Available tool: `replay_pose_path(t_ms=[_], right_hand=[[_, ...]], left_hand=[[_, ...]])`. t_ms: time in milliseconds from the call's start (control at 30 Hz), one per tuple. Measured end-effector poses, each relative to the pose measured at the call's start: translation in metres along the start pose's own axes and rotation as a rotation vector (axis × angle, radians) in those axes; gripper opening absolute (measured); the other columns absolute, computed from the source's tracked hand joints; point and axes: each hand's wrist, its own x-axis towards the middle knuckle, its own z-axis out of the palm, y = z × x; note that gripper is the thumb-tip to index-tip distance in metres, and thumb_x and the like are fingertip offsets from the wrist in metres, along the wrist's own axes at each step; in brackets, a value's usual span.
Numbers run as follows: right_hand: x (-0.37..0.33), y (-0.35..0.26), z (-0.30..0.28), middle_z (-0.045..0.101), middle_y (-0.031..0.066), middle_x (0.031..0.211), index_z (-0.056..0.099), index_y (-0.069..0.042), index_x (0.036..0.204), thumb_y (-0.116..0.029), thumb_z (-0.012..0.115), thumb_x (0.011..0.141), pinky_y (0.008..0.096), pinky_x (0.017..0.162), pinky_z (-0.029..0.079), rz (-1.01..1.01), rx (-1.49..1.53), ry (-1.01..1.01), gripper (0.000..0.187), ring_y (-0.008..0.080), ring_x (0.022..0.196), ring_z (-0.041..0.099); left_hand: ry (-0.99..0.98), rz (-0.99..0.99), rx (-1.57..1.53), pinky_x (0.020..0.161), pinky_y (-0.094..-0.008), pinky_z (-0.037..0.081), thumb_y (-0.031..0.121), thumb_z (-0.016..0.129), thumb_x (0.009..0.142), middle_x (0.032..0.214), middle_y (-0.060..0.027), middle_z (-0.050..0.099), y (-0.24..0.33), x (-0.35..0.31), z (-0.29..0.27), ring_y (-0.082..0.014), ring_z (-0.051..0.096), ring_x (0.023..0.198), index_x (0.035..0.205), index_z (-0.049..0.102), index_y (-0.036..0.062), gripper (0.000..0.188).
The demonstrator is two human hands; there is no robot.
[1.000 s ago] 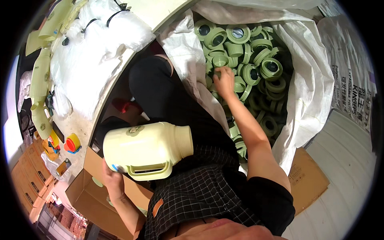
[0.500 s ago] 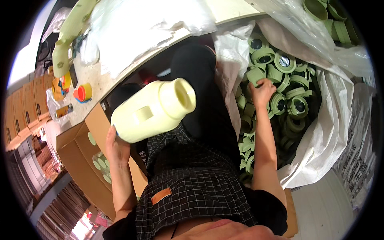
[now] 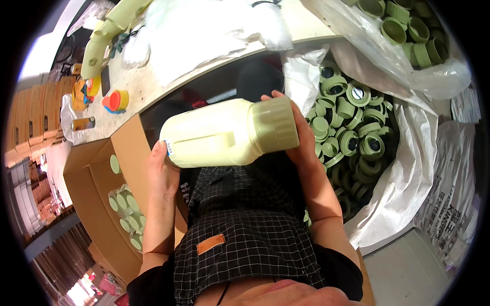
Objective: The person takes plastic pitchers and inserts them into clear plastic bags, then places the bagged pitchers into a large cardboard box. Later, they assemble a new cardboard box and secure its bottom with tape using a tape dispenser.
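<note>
A pale yellow-green thermos jug point(image 3: 204, 130) lies sideways above my lap, its moulded handle facing me. Its base end rests in my left hand point(image 3: 163, 172), which grips it near a small blue-and-white label. A darker green screw cap point(image 3: 277, 125) covers the neck at the right end. Round that cap curls my right hand point(image 3: 302, 135), fingertips showing over its far edge and the palm against its right side. I cannot tell whether the cap's thread is engaged.
To the right, a white woven sack point(image 3: 408, 168) holds many green lids point(image 3: 349, 143) with dark centres. A clear bag of green cups point(image 3: 393, 30) is beyond it. An open cardboard box point(image 3: 84, 176) with capped containers stands left. Ahead, the worktable point(image 3: 130, 81) carries tape and plastic bags.
My right hand has come from the sack of lids to the jug, bringing a green cap onto its open neck. The jug has turned more level and shifted slightly right.
</note>
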Motion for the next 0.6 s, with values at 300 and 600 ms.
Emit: replay_pose_path(t_ms=[300, 600], right_hand=[[0.003, -0.020, 0.055, 0.056, 0.0187, 0.131, 0.055, -0.004, 0.132, -0.043, 0.061, 0.092, 0.0455, 0.101, 0.044, -0.581, -0.654, -0.019, 0.056, 0.0340, 0.117, 0.056], [-0.011, 0.020, 0.063, 0.046, 0.0156, 0.139, 0.033, -0.006, 0.146, -0.055, 0.046, 0.099, 0.0402, 0.105, 0.041, -0.365, -0.538, 0.097, 0.069, 0.0248, 0.123, 0.050]], left_hand=[[0.103, 0.238, 0.110, 0.088, -0.0399, 0.052, 0.025, 0.055, 0.099, 0.111, -0.0125, 0.069, 0.009, -0.016, -0.001, -0.0251, 0.066, 0.100, 0.113, 0.062, -0.0019, 0.031], [0.163, 0.424, 0.138, 0.094, -0.0321, 0.041, 0.017, 0.053, 0.100, 0.111, -0.0060, 0.062, 0.054, 0.017, 0.017, -0.0158, 0.054, 0.105, 0.103, 0.062, -0.0006, 0.020]])
